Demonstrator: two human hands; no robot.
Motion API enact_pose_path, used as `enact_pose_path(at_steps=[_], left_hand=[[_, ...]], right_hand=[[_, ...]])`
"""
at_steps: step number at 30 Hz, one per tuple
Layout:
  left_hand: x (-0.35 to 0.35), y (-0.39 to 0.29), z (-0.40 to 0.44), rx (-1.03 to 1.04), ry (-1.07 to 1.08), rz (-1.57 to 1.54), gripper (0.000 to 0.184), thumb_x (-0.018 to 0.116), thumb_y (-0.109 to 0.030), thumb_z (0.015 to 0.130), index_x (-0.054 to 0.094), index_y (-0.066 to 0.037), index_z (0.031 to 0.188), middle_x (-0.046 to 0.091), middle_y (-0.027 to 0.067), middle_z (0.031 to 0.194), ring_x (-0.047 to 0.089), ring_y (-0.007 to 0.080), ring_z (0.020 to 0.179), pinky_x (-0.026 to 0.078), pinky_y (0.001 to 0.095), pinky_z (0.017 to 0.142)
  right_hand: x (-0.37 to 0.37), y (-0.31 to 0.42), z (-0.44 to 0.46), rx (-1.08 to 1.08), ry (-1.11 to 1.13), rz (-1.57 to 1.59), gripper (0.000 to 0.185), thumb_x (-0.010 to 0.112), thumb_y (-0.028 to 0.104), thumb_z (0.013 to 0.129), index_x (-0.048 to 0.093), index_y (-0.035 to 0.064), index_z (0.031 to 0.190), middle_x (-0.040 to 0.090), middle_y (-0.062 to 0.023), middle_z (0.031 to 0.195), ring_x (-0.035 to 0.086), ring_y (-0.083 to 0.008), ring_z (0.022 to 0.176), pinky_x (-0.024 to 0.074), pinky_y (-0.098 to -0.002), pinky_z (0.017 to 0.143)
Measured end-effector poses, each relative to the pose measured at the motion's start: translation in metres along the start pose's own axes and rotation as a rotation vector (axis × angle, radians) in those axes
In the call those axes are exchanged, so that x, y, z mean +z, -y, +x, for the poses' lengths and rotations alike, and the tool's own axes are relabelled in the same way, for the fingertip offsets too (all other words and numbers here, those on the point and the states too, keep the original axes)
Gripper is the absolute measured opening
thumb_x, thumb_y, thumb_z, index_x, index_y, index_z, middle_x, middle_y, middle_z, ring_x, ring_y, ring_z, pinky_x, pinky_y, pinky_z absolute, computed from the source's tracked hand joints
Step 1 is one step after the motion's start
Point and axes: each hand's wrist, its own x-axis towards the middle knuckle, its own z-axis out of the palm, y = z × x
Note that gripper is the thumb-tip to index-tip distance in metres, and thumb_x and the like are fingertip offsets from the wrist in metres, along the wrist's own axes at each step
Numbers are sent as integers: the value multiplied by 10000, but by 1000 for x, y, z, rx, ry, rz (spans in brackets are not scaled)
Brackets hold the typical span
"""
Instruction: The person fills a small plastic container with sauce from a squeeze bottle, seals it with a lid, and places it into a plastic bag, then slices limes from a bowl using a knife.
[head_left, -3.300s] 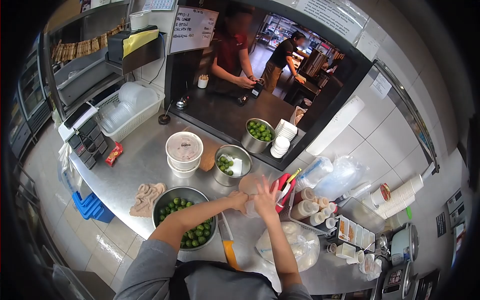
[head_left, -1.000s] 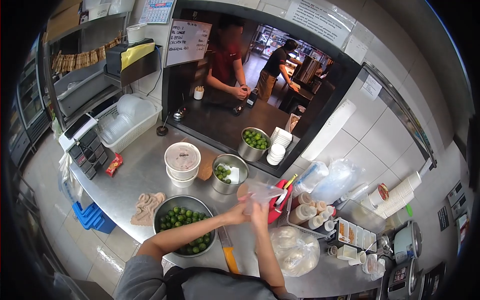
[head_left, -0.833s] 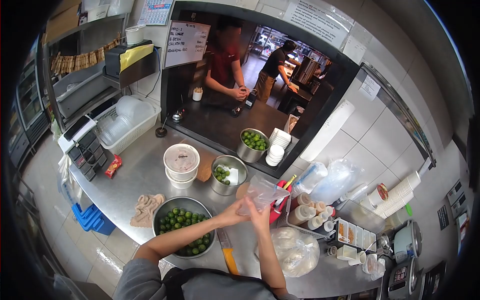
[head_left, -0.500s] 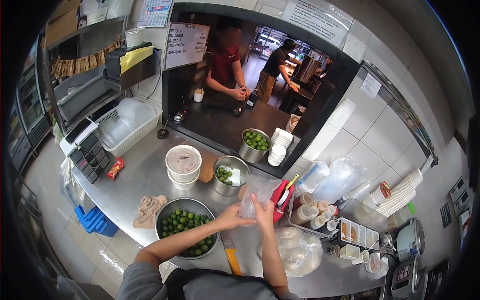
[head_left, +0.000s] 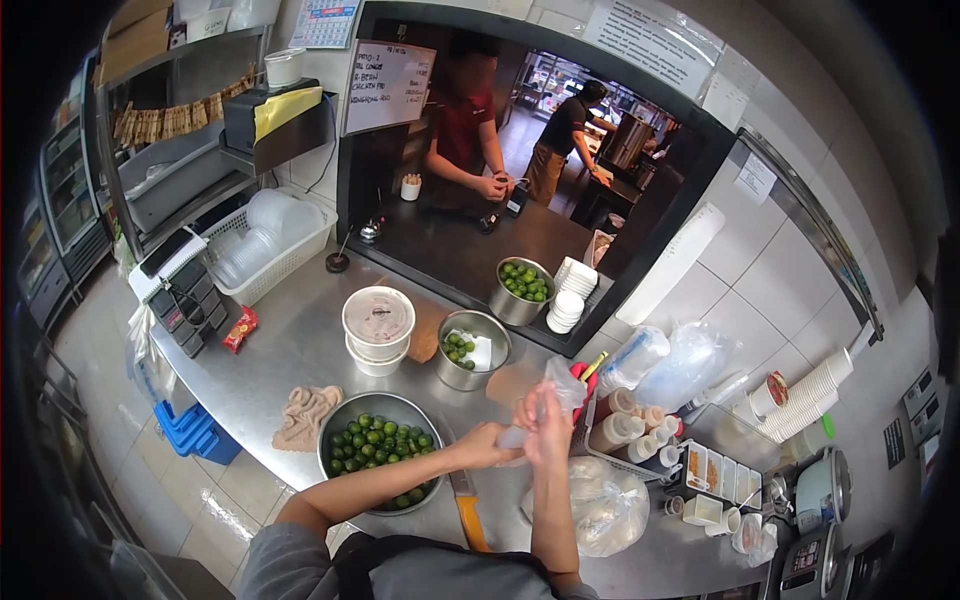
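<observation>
- Clear thin plastic bag: held between both hands above the grey steel counter.
- Left hand: gripping the bag's lower part. Right hand: curled around its upper part, fingers blurred.
- Three round steel vessels hold small green citrus fruit: wide bowl, many; smaller bowl, several, with white paper; deep pot on the dark ledge, heaped.
- Two round white plastic tubs: stacked, upper one lidded.
- One yellow-handled knife: beside the wide bowl. Left forearm crosses that bowl, hiding some fruit.
</observation>
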Motion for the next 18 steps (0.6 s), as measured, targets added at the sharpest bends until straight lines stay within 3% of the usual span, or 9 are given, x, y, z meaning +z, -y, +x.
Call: enact_pose_path(at_steps=[2, 5, 8, 11, 13, 16, 17, 18], left_hand=[[-9, -31, -9, -21, 57, 95, 394, 624, -369, 754, 635, -40, 971, 646, 204, 842, 633, 343, 832, 473, 406, 774], [18, -11, -11, 86, -159, 400, 346, 658, -291, 755, 607, 3, 931, 620, 155, 769, 612, 218, 735, 467, 371, 688], [32, 14, -10, 328, -57, -131, 309, 679, -279, 776, 601, 1, 879, 593, 94, 717, 577, 182, 674, 457, 325, 636], [18, -10, -20, 157, 225, -347, 363, 666, -348, 799, 584, -30, 952, 603, 84, 842, 574, 159, 801, 452, 306, 741], [17, -1, -19, 96, 280, -382, 303, 685, -315, 796, 589, -46, 896, 583, 42, 770, 554, 120, 731, 446, 269, 676], [8, 0, -28, 46, 247, -421, 262, 696, -280, 798, 572, -52, 837, 542, -8, 692, 509, 88, 663, 409, 235, 597], [4, -1, -31, 38, 216, -432, 258, 697, -270, 800, 562, -51, 822, 527, -23, 671, 491, 81, 646, 392, 228, 574], [0, 1, -34, 24, 196, -412, 252, 696, -268, 797, 570, -50, 817, 527, -21, 670, 493, 89, 638, 397, 239, 574]], right_hand=[[11, 11, -5, -39, 49, -23, 253, 440, 291, 959, 504, 46, 956, 404, 2, 571, 350, -60, 469, 264, -206, 431], [37, 16, -15, -62, 73, -281, 283, 430, 308, 961, 503, 38, 1002, 385, -3, 548, 323, -65, 452, 238, -212, 423], [47, 14, -17, -63, 188, -423, 310, 429, 317, 960, 491, 31, 1062, 376, -4, 538, 307, -67, 438, 239, -219, 417], [45, 22, -17, -9, 224, -266, 305, 431, 297, 961, 480, 30, 1100, 384, -4, 543, 309, -63, 434, 253, -216, 417], [43, 36, -14, -4, 215, -126, 284, 445, 269, 958, 472, 31, 1110, 393, -4, 550, 308, -60, 432, 264, -216, 418], [43, 52, -11, -148, 183, -334, 280, 454, 238, 956, 466, 38, 1152, 445, -4, 640, 372, -59, 522, 295, -192, 467], [48, 56, -11, -324, 82, -710, 315, 519, 210, 911, 471, 41, 1173, 512, -36, 712, 463, -109, 591, 431, -271, 639], [59, 65, -16, -572, 152, -1094, 351, 540, 200, 883, 467, 43, 1189, 535, -44, 742, 496, -136, 636, 417, -321, 726]])
